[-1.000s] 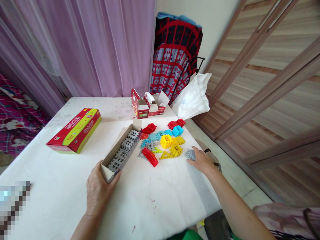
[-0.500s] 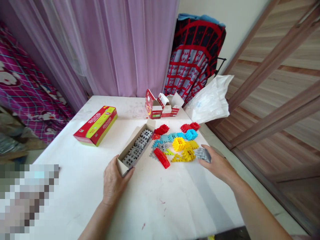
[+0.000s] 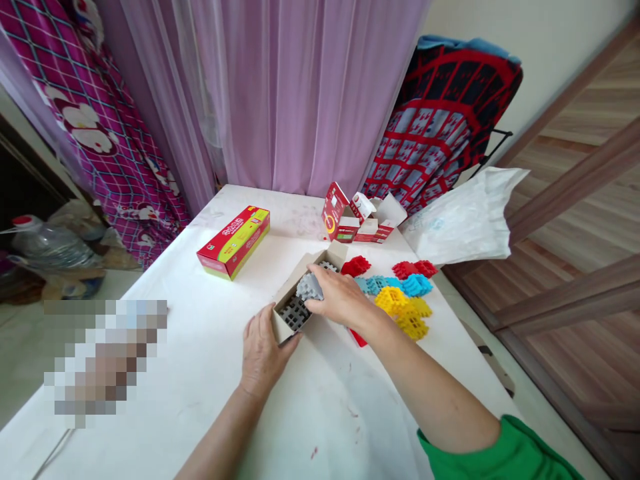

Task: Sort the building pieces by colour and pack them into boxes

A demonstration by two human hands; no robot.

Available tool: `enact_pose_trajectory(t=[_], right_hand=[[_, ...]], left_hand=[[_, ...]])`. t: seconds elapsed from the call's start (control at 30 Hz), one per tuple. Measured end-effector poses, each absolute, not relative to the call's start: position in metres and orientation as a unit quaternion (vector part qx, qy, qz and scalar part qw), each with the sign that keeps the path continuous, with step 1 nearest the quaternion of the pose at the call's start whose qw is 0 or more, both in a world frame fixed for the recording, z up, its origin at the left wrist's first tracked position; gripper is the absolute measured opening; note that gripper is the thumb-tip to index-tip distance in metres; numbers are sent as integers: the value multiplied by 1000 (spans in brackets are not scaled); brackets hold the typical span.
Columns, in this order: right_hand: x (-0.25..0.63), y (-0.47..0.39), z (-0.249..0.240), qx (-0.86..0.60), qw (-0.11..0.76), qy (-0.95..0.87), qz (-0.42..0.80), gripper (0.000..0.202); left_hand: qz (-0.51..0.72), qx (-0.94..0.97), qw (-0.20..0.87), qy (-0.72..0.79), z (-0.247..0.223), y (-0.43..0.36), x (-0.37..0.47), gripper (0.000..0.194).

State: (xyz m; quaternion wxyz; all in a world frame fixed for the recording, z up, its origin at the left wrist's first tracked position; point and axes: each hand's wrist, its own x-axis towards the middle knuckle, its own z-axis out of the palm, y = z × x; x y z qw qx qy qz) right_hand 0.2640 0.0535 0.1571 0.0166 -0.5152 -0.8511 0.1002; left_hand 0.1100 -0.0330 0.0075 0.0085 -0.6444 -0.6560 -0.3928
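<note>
My left hand [image 3: 265, 347] grips the near end of a long open cardboard box [image 3: 286, 328], which lies at a slant on the table. Inside sit grey lattice building blocks [image 3: 295, 313]. Above the box's opening, my right hand [image 3: 343, 297] has its fingers closed on a grey toothed building block [image 3: 309, 287]. To the right of the box are red blocks [image 3: 356, 267], blue blocks [image 3: 383, 285] and yellow blocks [image 3: 393, 301]. A red piece [image 3: 359, 338] shows partly under my right forearm, which hides some of the pile.
A closed red and yellow-green box [image 3: 234, 241] stands at the left on the white table [image 3: 180, 347]. Opened red and white cartons [image 3: 367, 227] are at the back, beside a white plastic bag [image 3: 465, 217] at the right edge. A blurred-out item [image 3: 110, 360] lies on the left.
My right hand has moved left from the pile's right side to over the box, carrying the grey block. My left hand stays on the box. The view has shifted left.
</note>
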Motion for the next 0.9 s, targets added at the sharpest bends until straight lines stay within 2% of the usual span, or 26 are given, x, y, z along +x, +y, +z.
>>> enact_pose_trajectory(t=[0.2, 0.9], right_hand=[[251, 53, 146, -523, -33, -847, 95, 63], [242, 56, 129, -542, -67, -837, 40, 53]], left_hand=[[-403, -637, -7, -657, 9, -35, 112, 74], [-403, -638, -5, -656, 8, -36, 111, 75]])
